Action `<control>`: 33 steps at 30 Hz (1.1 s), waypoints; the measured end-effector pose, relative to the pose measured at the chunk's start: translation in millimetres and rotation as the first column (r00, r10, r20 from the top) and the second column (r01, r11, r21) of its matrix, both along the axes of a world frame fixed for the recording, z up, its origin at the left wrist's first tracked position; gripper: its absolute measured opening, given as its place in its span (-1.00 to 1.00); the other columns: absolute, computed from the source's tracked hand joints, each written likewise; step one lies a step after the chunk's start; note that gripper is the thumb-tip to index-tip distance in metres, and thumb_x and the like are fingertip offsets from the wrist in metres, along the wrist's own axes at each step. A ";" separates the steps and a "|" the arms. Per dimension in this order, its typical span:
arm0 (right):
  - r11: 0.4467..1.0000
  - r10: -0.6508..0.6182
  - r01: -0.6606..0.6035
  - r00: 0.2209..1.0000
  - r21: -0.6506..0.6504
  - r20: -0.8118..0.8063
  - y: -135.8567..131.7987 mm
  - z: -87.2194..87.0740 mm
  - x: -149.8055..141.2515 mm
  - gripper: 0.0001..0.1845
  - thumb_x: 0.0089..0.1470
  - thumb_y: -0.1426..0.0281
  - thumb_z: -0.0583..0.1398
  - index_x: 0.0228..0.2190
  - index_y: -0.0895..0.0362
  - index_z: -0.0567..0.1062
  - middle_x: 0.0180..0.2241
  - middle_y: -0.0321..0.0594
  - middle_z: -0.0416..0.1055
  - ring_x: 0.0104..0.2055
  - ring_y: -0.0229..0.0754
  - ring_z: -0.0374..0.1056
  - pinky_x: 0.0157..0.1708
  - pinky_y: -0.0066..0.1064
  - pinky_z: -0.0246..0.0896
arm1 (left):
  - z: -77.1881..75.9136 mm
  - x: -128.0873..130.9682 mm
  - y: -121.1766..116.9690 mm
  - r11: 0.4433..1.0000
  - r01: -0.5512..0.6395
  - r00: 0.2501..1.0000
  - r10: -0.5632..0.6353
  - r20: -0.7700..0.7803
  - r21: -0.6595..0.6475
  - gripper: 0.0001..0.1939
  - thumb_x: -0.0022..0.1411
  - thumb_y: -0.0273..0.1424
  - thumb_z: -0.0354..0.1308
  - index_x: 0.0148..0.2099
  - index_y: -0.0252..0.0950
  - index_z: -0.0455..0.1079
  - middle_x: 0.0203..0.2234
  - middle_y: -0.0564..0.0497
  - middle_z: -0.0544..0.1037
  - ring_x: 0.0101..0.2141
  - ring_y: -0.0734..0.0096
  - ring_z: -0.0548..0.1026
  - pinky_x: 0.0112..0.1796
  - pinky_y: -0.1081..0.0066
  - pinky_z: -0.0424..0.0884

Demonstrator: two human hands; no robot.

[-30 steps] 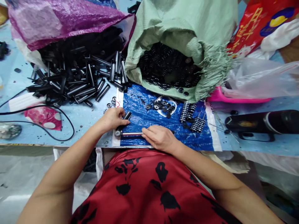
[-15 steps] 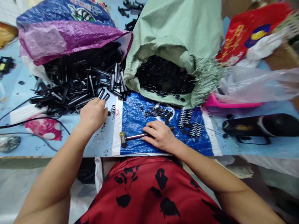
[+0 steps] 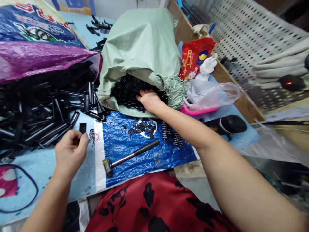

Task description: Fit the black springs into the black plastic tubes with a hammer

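Observation:
My left hand (image 3: 70, 151) is closed in a pinch over the left of the table, with a small black plastic piece (image 3: 82, 128) standing up from its fingertips. My right hand (image 3: 150, 100) reaches into the mouth of a green woven sack (image 3: 142, 38), its fingers stretched over small black parts (image 3: 129, 91). Some fingertips are partly lost among these parts. A mallet (image 3: 132, 156) with a yellow-and-dark head lies on the blue plastic sheet (image 3: 145, 167), untouched. Above the mallet are several small black discs (image 3: 145, 127).
A pile of black plastic bars (image 3: 43, 129) spills from a purple-and-blue bag (image 3: 43, 61) at left. Stacked ringed parts (image 3: 178, 139) lie under my right forearm. Beyond are a black bottle (image 3: 233, 124), a pink tray (image 3: 200, 111), a red packet (image 3: 195, 58) and a wooden board (image 3: 248, 106).
My right hand has let go of the mallet and moved up into the sack. My left hand has drawn back from the bar pile with a black piece. The view has turned right.

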State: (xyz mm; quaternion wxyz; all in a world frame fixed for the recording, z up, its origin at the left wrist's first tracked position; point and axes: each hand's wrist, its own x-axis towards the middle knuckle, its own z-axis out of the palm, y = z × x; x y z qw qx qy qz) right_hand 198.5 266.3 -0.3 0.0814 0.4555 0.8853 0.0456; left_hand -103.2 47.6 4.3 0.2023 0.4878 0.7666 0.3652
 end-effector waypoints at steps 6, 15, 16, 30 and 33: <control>0.980 0.196 -0.193 0.974 -0.036 0.112 19.3 -1.3 -5.4 -0.54 0.40 0.53 -0.12 -0.04 0.34 0.54 0.20 0.17 0.35 0.25 0.15 0.23 0.21 0.06 0.16 | -17.6 13.8 -28.6 0.988 -0.152 0.649 0.124 0.750 -0.031 -0.50 0.04 -0.16 0.50 -0.07 -0.21 0.40 -0.54 0.15 0.51 -0.61 0.50 0.36 -0.58 0.50 0.28; 0.975 -0.019 -0.162 0.625 -0.154 -0.781 -74.2 2.2 9.3 -0.36 0.34 -0.12 0.09 -0.01 0.23 0.45 -0.16 -0.05 0.48 -0.11 -0.16 0.42 0.02 -0.25 0.35 | -6.0 43.7 -25.6 0.997 -0.058 0.498 0.078 0.863 -0.057 -0.44 -0.02 -0.11 0.53 -0.13 -0.27 0.36 -0.53 0.11 0.54 -0.61 0.54 0.39 -0.56 0.57 0.33; 0.937 -0.222 -0.146 0.454 -0.318 -0.863 -90.9 1.9 2.5 -0.32 0.30 -0.18 0.09 -0.03 0.20 0.43 -0.21 -0.12 0.46 -0.18 -0.22 0.42 -0.05 -0.31 0.38 | -6.9 49.8 -25.7 0.998 -0.043 0.494 0.067 0.867 -0.053 -0.43 -0.01 -0.10 0.52 -0.12 -0.25 0.34 -0.51 0.10 0.55 -0.61 0.52 0.41 -0.56 0.56 0.34; 0.463 -0.884 -0.480 -0.310 -0.745 -0.350 -192.1 0.9 -58.0 -0.24 0.04 -0.29 0.28 -0.10 0.12 0.48 -0.50 -0.39 0.29 -0.55 -0.45 0.17 -0.54 -0.57 0.12 | -9.3 109.4 -33.3 0.992 0.020 0.706 -0.103 0.700 0.126 -0.66 0.20 -0.14 0.42 -0.25 -0.31 0.49 -0.47 0.06 0.54 -0.56 0.59 0.39 -0.50 0.54 0.32; 0.553 -0.826 -0.384 -0.372 -0.740 -0.424 -198.0 -0.3 -69.6 -0.28 0.11 -0.27 0.23 -0.15 0.15 0.53 -0.25 -0.21 0.48 -0.26 -0.32 0.41 -0.24 -0.48 0.41 | -13.8 122.0 -27.7 0.971 0.068 0.779 -0.195 0.595 0.230 -0.67 0.09 -0.22 0.50 -0.19 -0.29 0.55 -0.36 0.03 0.60 -0.39 0.48 0.50 -0.30 0.49 0.45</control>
